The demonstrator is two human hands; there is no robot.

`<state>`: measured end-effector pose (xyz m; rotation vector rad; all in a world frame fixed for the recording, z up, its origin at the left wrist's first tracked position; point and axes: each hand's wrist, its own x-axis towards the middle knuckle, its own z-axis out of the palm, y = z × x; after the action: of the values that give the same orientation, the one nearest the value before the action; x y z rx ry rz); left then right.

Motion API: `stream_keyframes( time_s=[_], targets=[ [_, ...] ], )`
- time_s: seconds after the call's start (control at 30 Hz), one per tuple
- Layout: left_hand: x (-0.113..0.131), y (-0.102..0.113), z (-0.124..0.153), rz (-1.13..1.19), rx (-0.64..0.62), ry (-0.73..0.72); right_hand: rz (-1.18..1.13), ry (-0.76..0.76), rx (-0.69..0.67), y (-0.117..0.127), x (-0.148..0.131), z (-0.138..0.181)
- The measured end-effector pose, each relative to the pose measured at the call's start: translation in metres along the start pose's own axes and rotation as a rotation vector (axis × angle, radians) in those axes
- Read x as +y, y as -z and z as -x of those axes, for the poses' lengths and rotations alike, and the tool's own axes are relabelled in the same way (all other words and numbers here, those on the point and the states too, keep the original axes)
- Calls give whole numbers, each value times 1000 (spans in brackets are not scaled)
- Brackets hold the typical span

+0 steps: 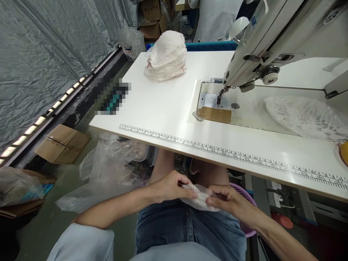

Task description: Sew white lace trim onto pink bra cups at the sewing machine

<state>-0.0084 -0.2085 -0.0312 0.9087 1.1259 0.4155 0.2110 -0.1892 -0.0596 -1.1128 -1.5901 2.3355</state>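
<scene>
Over my lap, below the table's front edge, both hands pinch a small piece of white lace fabric (200, 197). My left hand (171, 186) grips its left end with curled fingers. My right hand (227, 198) holds its right end between thumb and fingers. On the white table (163, 105) stands a sewing machine (274, 40) with its needle above the metal plate (214, 103). A stack of pale pink and white fabric pieces (166, 56) sits at the table's far left.
A lace piece (307, 116) lies right of the needle. A printed ruler (231, 154) runs along the table's front edge. A purple basket (244, 192) sits under my right hand. Clear plastic bags (108, 170) and a flattened cardboard box (62, 143) lie on the floor at left.
</scene>
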Motion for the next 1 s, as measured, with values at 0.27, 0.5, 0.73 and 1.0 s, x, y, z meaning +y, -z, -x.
stream_keyframes(
  time_s=[0.27,0.5,0.73,1.0],
  targets=[
    [0,13,2,94,-142,68,-73,43,-89,-8,-16,-4],
    [-1,5,-5,4,-80,26,-38,108,-90,-5,-14,-3],
    [-2,5,-7,32,-26,74,31,99,-3,-4,-9,-1],
    [1,5,-5,59,-59,157,-55,104,17,-5,-7,-1]
  ],
)
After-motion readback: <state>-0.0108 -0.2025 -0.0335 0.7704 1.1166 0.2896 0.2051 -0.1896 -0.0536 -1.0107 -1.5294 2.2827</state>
